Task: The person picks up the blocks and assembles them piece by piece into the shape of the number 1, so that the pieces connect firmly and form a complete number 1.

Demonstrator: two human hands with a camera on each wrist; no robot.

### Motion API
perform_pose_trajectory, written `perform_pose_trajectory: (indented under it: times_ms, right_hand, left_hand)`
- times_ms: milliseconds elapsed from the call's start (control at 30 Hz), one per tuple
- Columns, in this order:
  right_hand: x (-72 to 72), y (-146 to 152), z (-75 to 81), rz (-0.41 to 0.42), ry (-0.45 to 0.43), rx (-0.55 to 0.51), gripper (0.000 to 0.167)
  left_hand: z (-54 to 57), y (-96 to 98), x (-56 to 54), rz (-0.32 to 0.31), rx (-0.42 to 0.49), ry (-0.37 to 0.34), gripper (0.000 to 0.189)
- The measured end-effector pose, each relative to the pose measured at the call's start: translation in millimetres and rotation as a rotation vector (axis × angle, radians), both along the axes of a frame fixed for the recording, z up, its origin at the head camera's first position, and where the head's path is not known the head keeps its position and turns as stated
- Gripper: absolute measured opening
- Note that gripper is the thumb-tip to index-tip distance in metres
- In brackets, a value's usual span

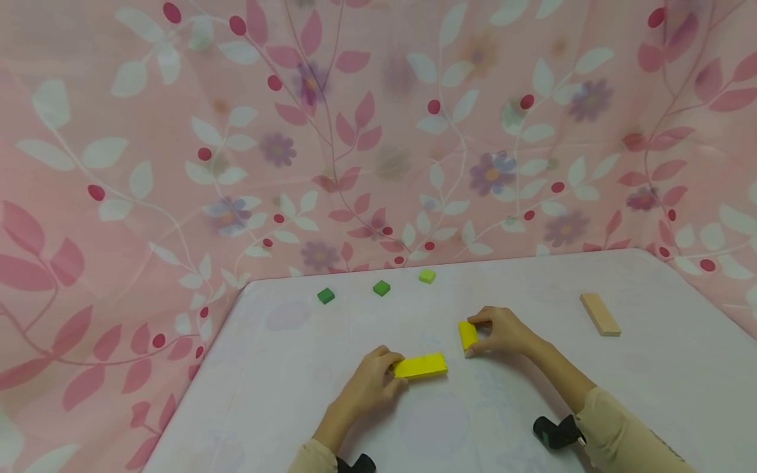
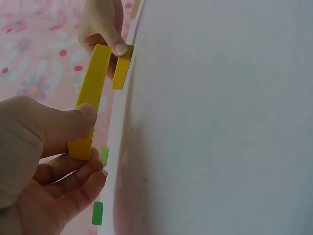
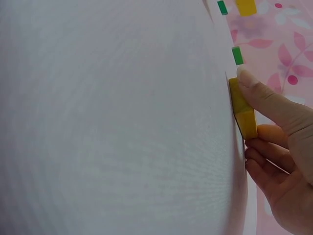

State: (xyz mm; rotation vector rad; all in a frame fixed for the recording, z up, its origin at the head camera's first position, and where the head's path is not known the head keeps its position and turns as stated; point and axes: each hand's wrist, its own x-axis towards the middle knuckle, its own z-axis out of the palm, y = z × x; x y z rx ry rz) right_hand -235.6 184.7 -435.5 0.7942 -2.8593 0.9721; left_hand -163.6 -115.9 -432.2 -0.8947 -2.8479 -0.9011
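My left hand (image 1: 374, 382) pinches one end of a long yellow block (image 1: 421, 366) between thumb and fingers. In the left wrist view that long block (image 2: 93, 83) stands out past the thumb. My right hand (image 1: 505, 330) holds a shorter yellow block (image 1: 468, 336) by its two ends, thumb on the near end and fingers on the far one. This shorter block (image 3: 243, 105) sits right at the white tabletop in the right wrist view. A gap separates the two yellow blocks in the head view, the shorter one lying farther back and to the right.
Along the back of the white table (image 1: 284, 394) lie a dark green block (image 1: 326, 295), a green block (image 1: 381, 288) and a light green block (image 1: 427, 276). A plain wooden block (image 1: 600, 315) lies at the right. Behind hangs a pink floral cloth (image 1: 378, 131).
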Motion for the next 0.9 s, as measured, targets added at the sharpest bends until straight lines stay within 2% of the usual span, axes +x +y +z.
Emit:
perform_pose_trajectory:
  times_ms: [200, 667, 900]
  right_hand:
    - [0.1, 0.2, -0.4, 0.003, -0.007, -0.008, 0.067]
    - [-0.6, 1.6, -2.4, 0.005, -0.007, -0.007, 0.067]
    - [-1.0, 1.5, -3.4, 0.011, -0.001, -0.018, 0.067]
  left_hand:
    - [-0.3, 5.0, 2.7, -0.027, 0.006, -0.017, 0.029]
    - [-0.6, 14.4, 6.3, -0.029, 0.001, -0.11, 0.03]
    - [-0.1, 17.5, 9.6, -0.046, -0.028, -0.082, 0.03]
